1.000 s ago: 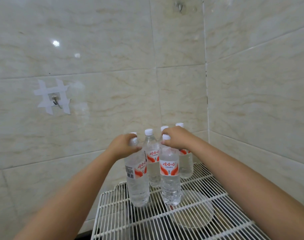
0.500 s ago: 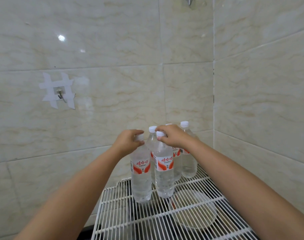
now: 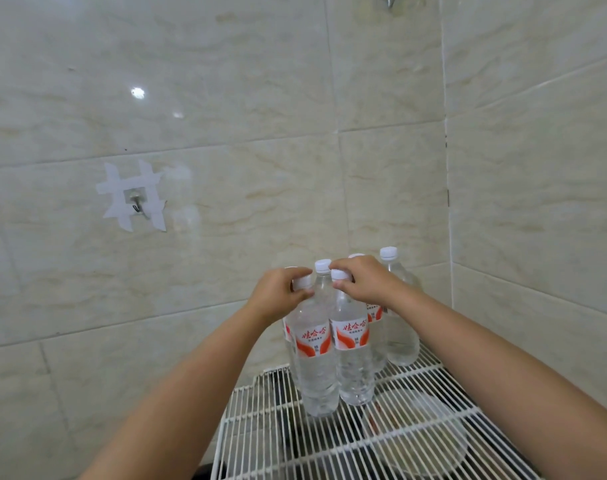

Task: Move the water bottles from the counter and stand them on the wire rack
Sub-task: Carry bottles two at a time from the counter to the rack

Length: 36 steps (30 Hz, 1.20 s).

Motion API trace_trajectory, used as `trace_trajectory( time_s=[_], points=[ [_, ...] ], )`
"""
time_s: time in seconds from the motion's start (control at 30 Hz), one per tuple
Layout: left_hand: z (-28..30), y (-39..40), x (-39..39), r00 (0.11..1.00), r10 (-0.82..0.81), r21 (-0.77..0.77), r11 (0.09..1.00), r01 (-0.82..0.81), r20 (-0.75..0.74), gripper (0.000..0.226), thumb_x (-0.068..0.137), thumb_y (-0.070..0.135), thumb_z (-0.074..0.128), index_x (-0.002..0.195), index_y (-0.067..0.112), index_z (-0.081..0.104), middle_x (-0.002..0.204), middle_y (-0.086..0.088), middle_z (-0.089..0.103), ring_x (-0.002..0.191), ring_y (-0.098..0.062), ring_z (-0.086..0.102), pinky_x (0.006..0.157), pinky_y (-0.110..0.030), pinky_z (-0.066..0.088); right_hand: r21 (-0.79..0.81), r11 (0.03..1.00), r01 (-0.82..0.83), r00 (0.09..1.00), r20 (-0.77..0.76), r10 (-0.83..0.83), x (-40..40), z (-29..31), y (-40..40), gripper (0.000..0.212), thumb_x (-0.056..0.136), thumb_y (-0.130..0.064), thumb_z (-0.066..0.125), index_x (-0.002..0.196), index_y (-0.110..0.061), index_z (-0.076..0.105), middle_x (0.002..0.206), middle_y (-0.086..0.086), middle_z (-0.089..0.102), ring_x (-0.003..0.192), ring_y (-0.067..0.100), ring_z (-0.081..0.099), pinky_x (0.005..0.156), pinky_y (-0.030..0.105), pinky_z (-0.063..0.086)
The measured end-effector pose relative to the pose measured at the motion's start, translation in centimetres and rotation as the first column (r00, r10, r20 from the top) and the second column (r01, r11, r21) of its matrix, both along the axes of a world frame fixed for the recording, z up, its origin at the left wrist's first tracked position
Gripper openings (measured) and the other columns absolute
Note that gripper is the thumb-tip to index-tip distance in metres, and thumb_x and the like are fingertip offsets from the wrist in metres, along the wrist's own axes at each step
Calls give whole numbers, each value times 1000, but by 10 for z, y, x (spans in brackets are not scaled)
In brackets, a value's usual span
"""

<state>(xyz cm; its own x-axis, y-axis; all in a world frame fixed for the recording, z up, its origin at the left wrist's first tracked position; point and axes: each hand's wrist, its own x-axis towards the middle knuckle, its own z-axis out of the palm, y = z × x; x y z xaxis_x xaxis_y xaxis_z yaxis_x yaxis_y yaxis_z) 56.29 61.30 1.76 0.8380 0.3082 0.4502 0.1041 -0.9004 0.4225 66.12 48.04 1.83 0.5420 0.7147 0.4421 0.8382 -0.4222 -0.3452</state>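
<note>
We have pushed 2 bottles back against the rear cluster on the wire rack; left hand and right hand pinch their caps (placement nearly complete).

Tiled home corner, marble-look wall tiles, taped wall hook

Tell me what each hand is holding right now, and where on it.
Left hand grips the cap and neck of one water bottle; right hand grips the cap of the neighbouring bottle. Both bottles stand on the wire rack.
</note>
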Motion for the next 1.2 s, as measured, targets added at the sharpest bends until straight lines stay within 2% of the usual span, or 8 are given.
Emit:
trace_trajectory(
  time_s=[0.13,0.43,0.5,0.63,0.83,0.93,1.0,1.2],
  points=[
    [1,-1,1,1000,19,44,999,-18,-10,45,85,18,63,129,10,53,130,-11,59,113,-26,57,95,-31,44,36,999,-9,1000,0,9,2,-4,0,29,90,-18,53,116,-5,59,109,18,62,102,29,56,73,24,34],
    [-2,-3,-4,999,29,41,999,-31,35,45,85,16,64,128,9,53,129,-11,59,111,-25,58,91,-27,43,24,999,-23,1000,5,23,2,-5,2,31,91,-19,52,119,-4,57,102,19,61,105,32,56,74,24,34],
    [-2,-3,-4,998,37,49,998,-39,42,45,84,17,65,127,10,54,127,-11,61,109,-26,59,89,-26,43,22,999,-31,1000,1,31,2,-5,3,36,92,-19,51,125,-7,53,113,20,62,110,31,54,77,23,33],
    [-1,-1,-2,998,65,48,997,-66,12,46,84,20,65,128,11,53,127,-11,61,110,-25,58,87,-27,43,23,999,-27,1000,-3,27,1,-7,2,41,93,-20,50,132,-9,46,123,20,58,115,30,53,92,32,41],
    [4,0,-1,998,45,13,999,-45,-33,45,85,13,63,129,8,52,129,-12,59,114,-25,56,86,-22,39,61,998,35,997,66,-39,2,-16,11,34,92,-22,49,120,-4,53,116,21,61,109,35,54,88,39,45],
    [3,0,-3,998,55,0,999,-55,-14,45,85,12,63,128,7,53,129,-13,59,114,-27,56,93,-28,42,79,995,55,995,73,-61,-1,-19,14,36,93,-22,48,124,-3,51,118,22,60,110,36,53,89,40,43],
    [1,0,-4,999,51,-20,998,-51,-1,44,84,11,64,127,7,54,127,-14,60,113,-27,57,91,-26,41,84,995,56,995,79,-63,-2,-19,13,38,94,-22,48,126,-3,49,120,22,59,112,35,53,90,39,43],
    [-6,-4,-6,999,46,-28,999,-45,24,46,83,13,66,127,10,54,121,-13,63,97,-26,60,83,-24,40,60,997,45,998,49,-48,-2,-16,8,39,93,-24,48,126,-3,49,121,22,59,113,35,53,94,44,44]
  ],
)
